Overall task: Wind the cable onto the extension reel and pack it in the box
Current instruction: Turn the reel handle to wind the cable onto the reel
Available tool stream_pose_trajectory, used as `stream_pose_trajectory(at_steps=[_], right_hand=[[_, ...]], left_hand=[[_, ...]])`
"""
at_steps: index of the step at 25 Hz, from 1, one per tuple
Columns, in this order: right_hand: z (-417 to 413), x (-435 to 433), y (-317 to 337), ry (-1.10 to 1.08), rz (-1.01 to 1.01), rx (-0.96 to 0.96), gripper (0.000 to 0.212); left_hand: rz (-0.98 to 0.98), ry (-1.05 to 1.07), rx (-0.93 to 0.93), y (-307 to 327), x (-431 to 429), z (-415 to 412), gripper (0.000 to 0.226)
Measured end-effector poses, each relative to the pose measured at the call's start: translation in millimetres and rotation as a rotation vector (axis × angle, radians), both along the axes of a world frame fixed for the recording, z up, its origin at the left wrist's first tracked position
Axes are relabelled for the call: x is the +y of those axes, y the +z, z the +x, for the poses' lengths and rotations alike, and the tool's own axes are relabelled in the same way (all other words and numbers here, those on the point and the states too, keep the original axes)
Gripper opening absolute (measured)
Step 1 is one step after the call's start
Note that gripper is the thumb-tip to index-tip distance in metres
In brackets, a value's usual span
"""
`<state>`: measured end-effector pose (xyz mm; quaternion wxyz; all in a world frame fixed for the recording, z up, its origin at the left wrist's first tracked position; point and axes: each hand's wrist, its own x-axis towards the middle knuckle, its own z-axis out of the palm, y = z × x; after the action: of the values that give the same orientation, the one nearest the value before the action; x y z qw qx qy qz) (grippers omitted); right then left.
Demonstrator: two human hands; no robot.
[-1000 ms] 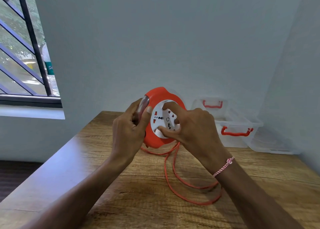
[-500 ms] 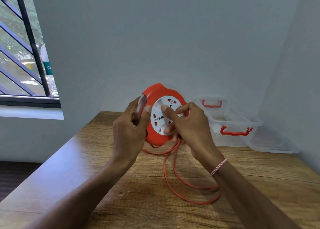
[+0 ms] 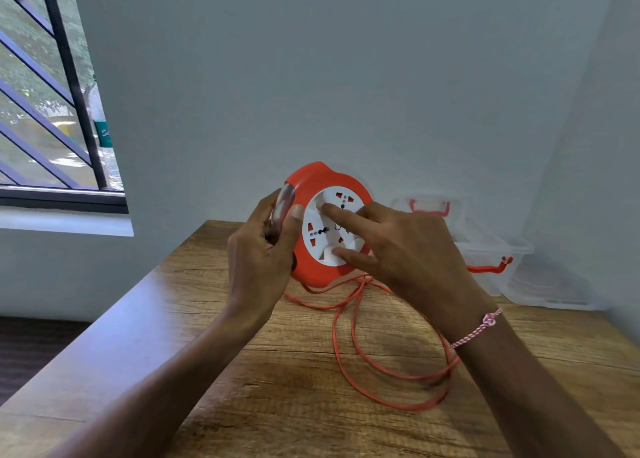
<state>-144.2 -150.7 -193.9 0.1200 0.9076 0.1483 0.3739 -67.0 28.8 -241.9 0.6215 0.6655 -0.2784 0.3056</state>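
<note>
Orange round plastic extension reel [image 3: 311, 274] with a white socket face [image 3: 329, 229] is held upright above the far-left part of the brown wooden counter [image 3: 277, 388], socket face turned toward the camera. Left hand [image 3: 258, 253] grips the left rim of the reel, its fingers [image 3: 298, 215] curled closed around a translucent handle [image 3: 282, 205] at that edge, thumb pressed against the orange housing. Right hand [image 3: 408, 250] lies against the socket face with its fingers partly spread: the index finger touches the upper left of the white disc and the thumb touches its lower edge; nothing is enclosed in this hand. Thin orange cable [image 3: 381, 371] leaves the bottom of the reel and lies in loose loops on the counter, running nearer and to the right, partly under the right forearm. A pink-and-white braided wristband [image 3: 479, 328] circles the right wrist. Clear plastic storage box [image 3: 491, 246] with orange latch handles stands on the far right of the counter, against the grey wall [image 3: 346, 77], with a clear lid [image 3: 550, 284] just beside it on the right. A barred window [image 3: 52, 111] occupies the far left.
</note>
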Motion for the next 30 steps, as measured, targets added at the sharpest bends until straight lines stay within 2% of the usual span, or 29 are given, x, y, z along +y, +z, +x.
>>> stream_pose_trajectory(at_steps=[4, 6, 10, 11, 12, 14, 17, 20, 22, 25, 30], right_hand=[[2.7, 5.3, -6.2, 0.055, 0.074, -0.128, 0.06], [5.2, 8.8, -9.3, 0.058, 0.203, -0.139, 0.059], [15.0, 20.9, -15.5, 0.035, 0.883, -0.076, 0.05], [17.3, 22.6, -16.9, 0.012, 1.018, -0.031, 0.049], [18.2, 23.4, -17.8, -0.007, 1.071, -0.006, 0.048], [17.2, 21.1, -18.6, -0.028, 0.897, -0.085, 0.049], [11.1, 10.9, -12.0, 0.019, 0.412, -0.238, 0.051], [4.3, -0.1, -3.3, 0.051, 0.112, -0.116, 0.055], [2.0, -1.0, -3.7, 0.037, 0.011, -0.072, 0.063], [3.6, 1.2, -7.5, 0.008, -0.07, -0.08, 0.066], [3.8, 3.5, -14.6, 0.055, 0.081, -0.204, 0.06]], left_hand=[[0.015, 0.027, -0.018, -6.3, -2.9, 2.8, 0.044], [0.03, 0.052, -0.036, -8.2, -4.0, 2.9, 0.04], [0.048, 0.047, -0.044, -11.3, -6.7, 1.9, 0.034], [0.051, 0.047, -0.047, -11.5, -6.9, 2.0, 0.035], [0.051, 0.045, -0.047, -11.1, -7.0, 1.9, 0.036], [0.041, 0.035, -0.037, -9.2, -6.2, 1.3, 0.038], [0.033, 0.037, -0.036, -6.5, -4.2, 0.7, 0.035], [0.0, 0.027, 0.009, -4.1, -1.9, 2.3, 0.046], [-0.011, -0.001, 0.032, -3.7, 0.2, 3.6, 0.048], [0.008, -0.007, -0.002, -3.4, -0.4, 0.9, 0.033], [0.056, 0.034, -0.042, -10.7, -3.5, 2.9, 0.028]])
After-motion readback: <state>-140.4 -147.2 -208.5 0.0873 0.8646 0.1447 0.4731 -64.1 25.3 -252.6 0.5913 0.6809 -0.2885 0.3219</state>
